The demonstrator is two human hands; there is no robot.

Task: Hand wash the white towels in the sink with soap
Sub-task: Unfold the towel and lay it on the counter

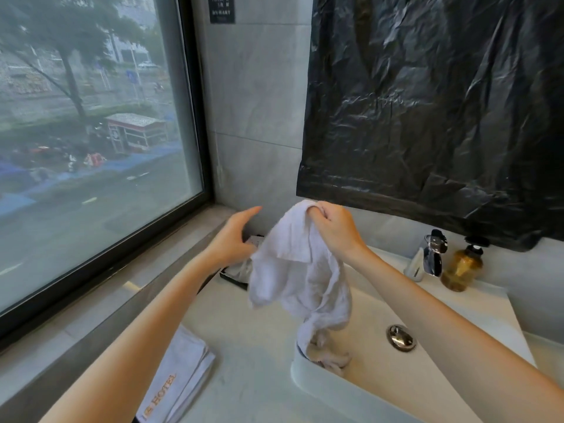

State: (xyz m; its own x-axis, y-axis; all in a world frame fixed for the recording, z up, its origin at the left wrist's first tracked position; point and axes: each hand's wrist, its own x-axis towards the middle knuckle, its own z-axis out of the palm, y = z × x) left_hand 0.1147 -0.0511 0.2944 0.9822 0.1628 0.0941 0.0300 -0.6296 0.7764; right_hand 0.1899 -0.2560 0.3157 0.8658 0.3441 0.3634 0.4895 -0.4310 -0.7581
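White terry cloth hangs in the middle of the frame: the towel (299, 270) is bunched at its top in the right hand (335, 230), whose fingers curl tightly round 1 gathered end. Its tail trails down onto the near rim of the sink (302, 374) at lower centre. The left hand (235, 236), centre left, is open with relaxed fingers and grips nothing. Its lower fingers sit right at the towel's left edge, but whether they touch it cannot be told.

The cloth looks soft and limp, folding under its own weight with no stiffness. The clumped, greyer tail suggests it may be damp there. If soaked it would likely grow heavy and drip, though it is unlikely to slip from a full-fist grip and is not fragile. A sensible hold is probably 2 hands on the upper hem, set apart, to spread it before lowering it into the basin.

A 2nd folded towel (180, 380) with hotel lettering lies at lower left. The amber soap bottle (462, 267) stands beside the tap (433, 254) at right.
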